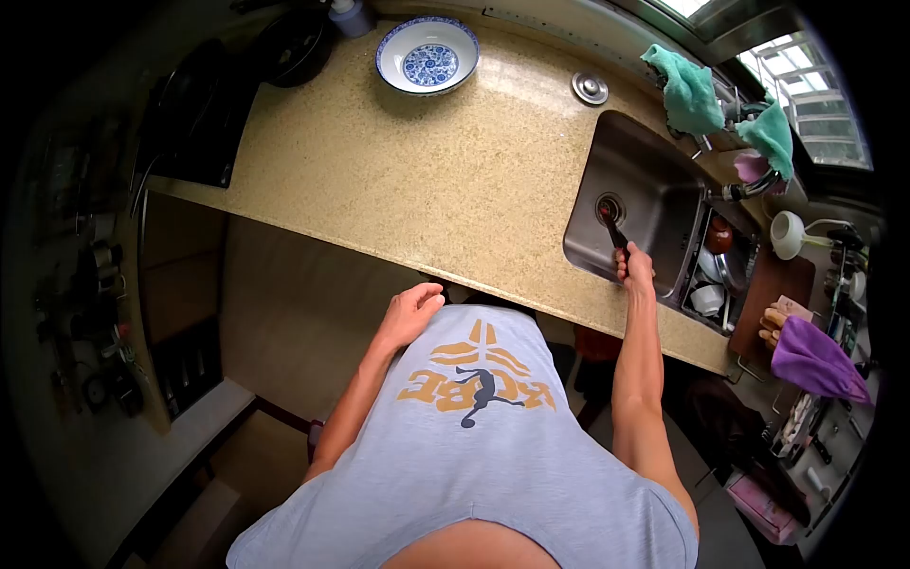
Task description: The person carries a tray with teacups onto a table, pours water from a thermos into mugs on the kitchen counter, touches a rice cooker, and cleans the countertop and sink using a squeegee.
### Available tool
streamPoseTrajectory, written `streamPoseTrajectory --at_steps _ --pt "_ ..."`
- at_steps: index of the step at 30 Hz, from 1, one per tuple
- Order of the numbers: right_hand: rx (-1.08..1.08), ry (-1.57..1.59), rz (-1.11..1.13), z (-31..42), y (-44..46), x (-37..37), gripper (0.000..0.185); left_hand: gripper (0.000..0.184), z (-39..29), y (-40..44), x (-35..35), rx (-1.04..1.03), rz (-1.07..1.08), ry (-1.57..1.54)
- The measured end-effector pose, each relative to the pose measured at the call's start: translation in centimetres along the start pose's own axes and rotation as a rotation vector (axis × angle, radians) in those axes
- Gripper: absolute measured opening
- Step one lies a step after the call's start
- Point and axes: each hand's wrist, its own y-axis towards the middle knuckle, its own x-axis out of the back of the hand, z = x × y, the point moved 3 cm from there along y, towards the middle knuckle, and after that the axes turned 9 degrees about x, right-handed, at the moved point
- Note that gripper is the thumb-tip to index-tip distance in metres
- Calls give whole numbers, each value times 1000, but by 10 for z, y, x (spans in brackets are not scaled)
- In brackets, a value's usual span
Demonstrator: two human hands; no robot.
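My right hand (637,266) is wrapped round the black handle of a slim tool (616,233) over the steel sink (654,175). The tool slants down to the drain (617,201), where a small reddish spot shows at its tip. Its exact kind I cannot make out. My left hand (414,311) hangs just in front of the counter's front edge, beside my grey shirt (493,455). Its fingers are loosely bent and apart, with nothing seen in them.
A blue-and-white bowl (428,57) and a round metal sink strainer (590,88) sit on the speckled counter (408,171). Dark pans (292,47) stand at the far left. Green cloths (684,90) hang near the tap (749,188). A rack of dishes (718,270) adjoins the sink.
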Motion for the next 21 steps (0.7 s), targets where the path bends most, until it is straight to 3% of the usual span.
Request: streamPoseTrajectory --at_steps 3,5,7,9,10,11,13,15,17,19,21 --pt "141 -97 -76 20 -39 11 41 40 4 -4 15 -4 -25 -46" --pt "496 -961 -148 16 -12 27 47 40 16 -17 21 16 -35 -90" --pt "493 -784 -208 34 -16 39 51 41 23 -16 6 43 -34 -70" --pt "515 -751 -171 83 -41 -1 48 41 12 -14 8 37 -75 -117" --pt "664 -688 -129 104 -66 -30 44 41 18 -15 9 40 -90 -138" --pt "811 -621 -82 115 -84 -61 40 41 27 -18 11 44 -105 -160" --pt "868 -582 166 112 -91 -126 32 41 45 -23 15 49 -140 -188" --pt "1034 -692 385 112 -106 -205 27 40 55 -28 25 15 -163 -251" --pt "1021 -782 602 124 -126 -287 27 40 60 -30 30 4 -197 -282" --pt "1216 -808 785 122 -132 -363 30 39 70 -34 36 -7 -231 -296" --pt "1279 -902 925 125 -160 -429 31 39 89 -38 42 10 -264 -385"
